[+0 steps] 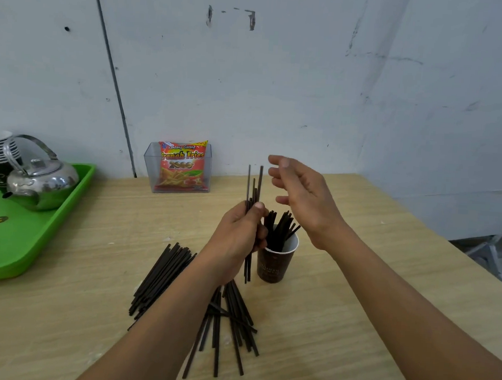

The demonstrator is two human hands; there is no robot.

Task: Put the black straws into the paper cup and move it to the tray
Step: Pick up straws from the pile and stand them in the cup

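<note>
The left hand [238, 236] grips a few upright black straws [254, 190] just beside the paper cup [275, 263], mid-table, already holding straws. The right hand [305, 199] hovers above, fingers loosely spread. Loose straws [162, 275] lie toward the near edge; green tray [35, 235] at the left edge.

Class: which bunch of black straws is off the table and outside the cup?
The upright bunch gripped by the left hand; the others lie on the table or stand in the paper cup.

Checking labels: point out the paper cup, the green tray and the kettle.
paper cup [273, 268], head view, brown outer wall.
green tray [29, 235], head view, bare floor in front of the kettle.
kettle [48, 184], head view, shiny body.
</note>
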